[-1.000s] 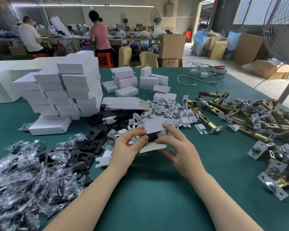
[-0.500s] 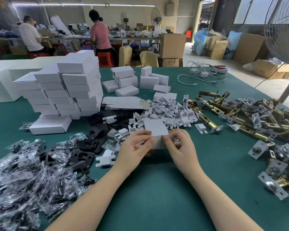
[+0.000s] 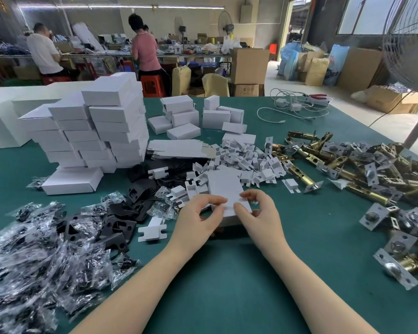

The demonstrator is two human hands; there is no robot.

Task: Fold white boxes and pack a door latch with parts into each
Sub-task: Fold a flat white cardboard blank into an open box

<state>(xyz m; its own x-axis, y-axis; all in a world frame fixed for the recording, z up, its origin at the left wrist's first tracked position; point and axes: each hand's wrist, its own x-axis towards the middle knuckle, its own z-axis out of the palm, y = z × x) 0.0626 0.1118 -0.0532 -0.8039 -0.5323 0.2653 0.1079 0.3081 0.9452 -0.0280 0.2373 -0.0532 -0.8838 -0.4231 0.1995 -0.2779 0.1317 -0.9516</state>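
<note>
— Green felt covers the worktable (image 3: 227, 297); what sits on it?

— Left of the white box (image 3: 223, 189) at centre rises a stack of folded boxes (image 3: 94, 131). Right of that box sprawl brass door latches (image 3: 348, 169). Bagged parts (image 3: 34, 261) heap to its near left; small white inserts (image 3: 246, 160) lie just behind it.

— And the hands?

— Left hand (image 3: 198, 218) and right hand (image 3: 261, 213) both pinch the box's near end, fingers curled on its flap.
</note>
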